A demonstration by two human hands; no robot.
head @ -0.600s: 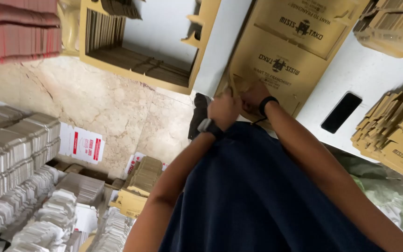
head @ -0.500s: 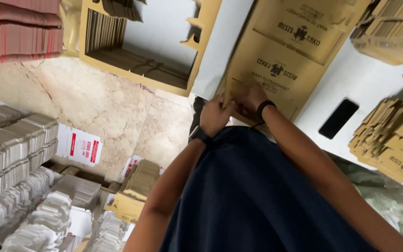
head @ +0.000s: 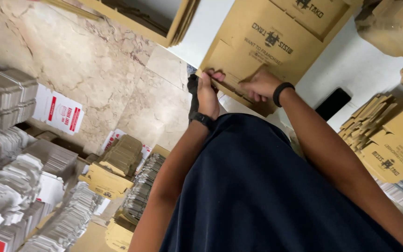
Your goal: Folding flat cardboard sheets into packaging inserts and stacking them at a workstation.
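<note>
The flat brown cardboard box blank is lying on the white table at the far side, right in front of the person, with both hands on its near edge. Left hand is wrapped around the near-left corner, fingers curled over the edge, so it's properly gripping the card. Right hand is pinching a near flap that's partly lifted, thumb on top.

Progress-wise I'd say it's early: one flap is starting to fold, but the rest of the blank is still totally flat, no walls up, nothing tucked. So most of the folding is left.

Compared with half a second back, the view has tipped closer and the hands have spread apart a bit; they were bunched together near the corner, now the right one has slid further right along the edge. The black phone hasn't budged on the table.
</note>
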